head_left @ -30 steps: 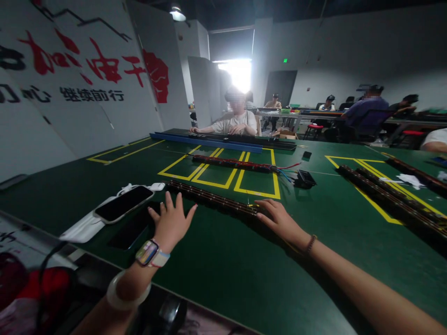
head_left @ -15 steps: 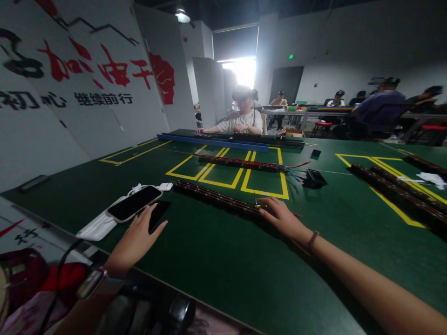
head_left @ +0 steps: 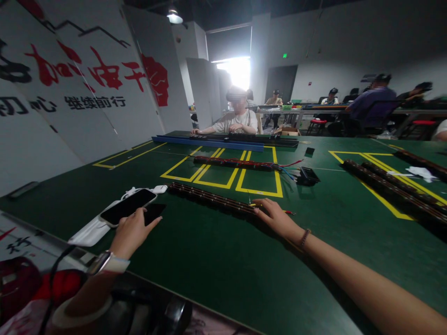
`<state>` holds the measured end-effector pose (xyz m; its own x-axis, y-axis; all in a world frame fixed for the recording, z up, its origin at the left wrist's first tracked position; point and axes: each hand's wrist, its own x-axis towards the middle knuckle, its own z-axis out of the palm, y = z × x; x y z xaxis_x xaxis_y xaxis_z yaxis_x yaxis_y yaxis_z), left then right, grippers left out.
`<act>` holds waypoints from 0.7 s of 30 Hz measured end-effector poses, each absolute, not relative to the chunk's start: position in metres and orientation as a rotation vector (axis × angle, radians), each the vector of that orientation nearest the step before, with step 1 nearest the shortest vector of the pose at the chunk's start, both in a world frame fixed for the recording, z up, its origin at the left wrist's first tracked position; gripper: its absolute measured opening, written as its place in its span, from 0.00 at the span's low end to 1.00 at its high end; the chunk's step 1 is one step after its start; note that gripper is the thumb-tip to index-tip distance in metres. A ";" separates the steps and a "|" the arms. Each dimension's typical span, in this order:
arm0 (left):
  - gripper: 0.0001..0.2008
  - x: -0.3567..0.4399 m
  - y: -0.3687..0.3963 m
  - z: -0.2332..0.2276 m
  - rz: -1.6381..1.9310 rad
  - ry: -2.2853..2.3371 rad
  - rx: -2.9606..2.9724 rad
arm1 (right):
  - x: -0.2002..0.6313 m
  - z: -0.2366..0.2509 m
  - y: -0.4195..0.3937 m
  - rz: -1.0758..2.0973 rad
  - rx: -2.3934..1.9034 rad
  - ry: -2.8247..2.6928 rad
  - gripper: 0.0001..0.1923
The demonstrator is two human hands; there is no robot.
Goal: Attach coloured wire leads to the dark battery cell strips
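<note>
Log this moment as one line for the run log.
left hand: on dark phone | right hand: on long dark strip | green table

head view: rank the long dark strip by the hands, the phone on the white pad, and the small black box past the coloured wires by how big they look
1. long dark strip, largest
2. phone
3. small black box, smallest, though it lies farther from the camera, so its true size is unsure
</note>
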<state>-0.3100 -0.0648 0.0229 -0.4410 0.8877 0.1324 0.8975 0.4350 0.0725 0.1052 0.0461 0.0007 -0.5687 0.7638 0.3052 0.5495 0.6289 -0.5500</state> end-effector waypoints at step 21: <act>0.49 -0.323 -0.056 0.033 -0.307 -2.669 -1.806 | 0.104 0.001 0.046 0.515 -0.997 -2.331 0.18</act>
